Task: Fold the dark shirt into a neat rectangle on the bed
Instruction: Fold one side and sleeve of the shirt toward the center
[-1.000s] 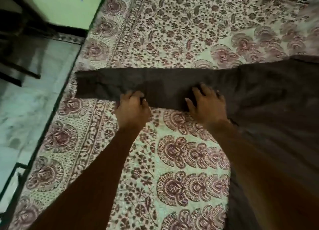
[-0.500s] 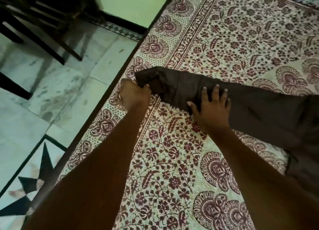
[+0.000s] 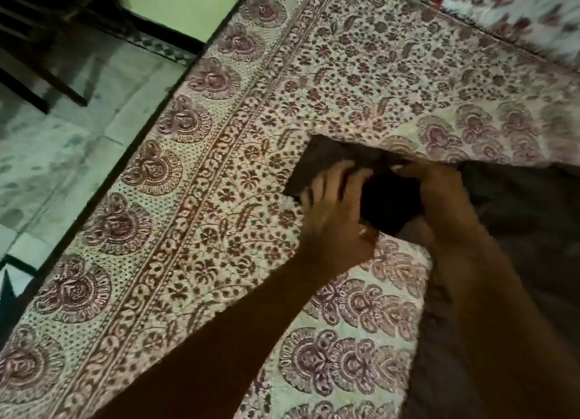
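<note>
The dark shirt (image 3: 521, 230) lies on the bed at the right, its body running down to the frame's lower edge. Its sleeve (image 3: 320, 161) sticks out to the left as a short flat piece, doubled back toward the body. My left hand (image 3: 332, 211) lies over the sleeve, fingers spread on top and thumb at the near edge, gripping the fold. Close beside it, my right hand (image 3: 439, 198) curls its fingers over the same bunch of dark cloth where sleeve meets body. The cloth between the two hands is in deep shadow.
The bed is covered by a cream and maroon floral bedspread (image 3: 219, 261). Its left edge (image 3: 103, 192) drops to a pale tiled floor (image 3: 62, 154), where dark chair legs (image 3: 37, 57) stand. A second flowered cloth (image 3: 502, 4) lies at the far right.
The long sleeve is now folded in toward the shirt body and looks much shorter. My left hand moved right with it and now sits next to my right hand.
</note>
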`<state>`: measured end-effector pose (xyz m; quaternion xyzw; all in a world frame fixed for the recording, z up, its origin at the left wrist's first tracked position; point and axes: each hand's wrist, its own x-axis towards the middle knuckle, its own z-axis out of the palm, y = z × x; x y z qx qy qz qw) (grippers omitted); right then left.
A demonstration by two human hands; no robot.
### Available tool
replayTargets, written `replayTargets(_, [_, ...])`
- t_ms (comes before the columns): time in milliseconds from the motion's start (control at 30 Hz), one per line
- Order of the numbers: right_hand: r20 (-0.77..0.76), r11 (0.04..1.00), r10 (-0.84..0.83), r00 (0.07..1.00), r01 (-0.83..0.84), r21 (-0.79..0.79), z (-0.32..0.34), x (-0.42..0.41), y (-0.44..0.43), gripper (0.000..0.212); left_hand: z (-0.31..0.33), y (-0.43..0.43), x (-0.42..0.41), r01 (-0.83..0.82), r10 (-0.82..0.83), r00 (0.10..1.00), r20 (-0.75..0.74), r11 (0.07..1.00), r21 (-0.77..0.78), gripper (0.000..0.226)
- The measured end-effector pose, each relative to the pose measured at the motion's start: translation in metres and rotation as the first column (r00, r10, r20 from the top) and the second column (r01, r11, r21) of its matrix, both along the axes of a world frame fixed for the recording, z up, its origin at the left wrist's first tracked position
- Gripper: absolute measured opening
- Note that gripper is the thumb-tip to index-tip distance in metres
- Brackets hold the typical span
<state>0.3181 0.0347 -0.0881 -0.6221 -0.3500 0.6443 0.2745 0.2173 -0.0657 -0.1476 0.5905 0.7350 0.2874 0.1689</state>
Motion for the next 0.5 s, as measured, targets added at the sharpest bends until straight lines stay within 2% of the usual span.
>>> replayTargets(33, [-0.049,0.999,-0.01,0.999,0.008,-0.05,-0.002,0.017,0.001,0.023,-0.004,0.001,0.002,-0.047,0.045,0.996,-0.079,0.999,-0.023,0.088])
replayTargets(100, [-0.092,0.997,-0.023,0.995,0.016,-0.075,0.003,0.059,-0.003,0.019,-0.012,0.01,0.004,-0.134,0.11,0.981,-0.162,0.98,-0.148,0.094])
replayTargets(133, [-0.108,0.999,-0.015,0.994,0.01,-0.043,0.007,0.081,-0.004,0.02,-0.015,0.017,0.005,-0.175,0.135,0.974,-0.18,0.957,-0.231,0.092])
replayTargets(200, [-0.038,0.998,-0.049,0.998,0.05,0.046,0.01,0.123,-0.004,0.019,-0.021,0.027,0.004,-0.258,0.207,0.96,-0.189,0.918,-0.302,0.074])
replayTargets(300, [0.156,0.975,-0.157,0.975,0.128,0.184,0.009,0.197,0.002,0.01,-0.026,0.039,0.019,-0.227,0.188,0.968,-0.169,0.939,-0.258,0.06])
replayTargets(367, [0.292,0.962,-0.235,0.927,0.177,0.209,0.01,0.241,0.01,0.01,-0.027,0.042,0.038,-0.174,0.145,0.979,-0.146,0.962,-0.209,0.055])
replayTargets(433, [0.366,0.946,-0.288,0.885,0.205,0.25,0.016,0.284,0.02,0.02,-0.025,0.045,0.069,-0.126,0.105,0.984,-0.146,0.981,-0.147,0.047])
replayTargets(500, [0.44,0.948,-0.266,0.858,0.149,0.282,0.02,0.325,0.03,0.033,-0.02,0.046,0.105,-0.062,0.047,0.984,-0.173,0.995,-0.081,0.044])
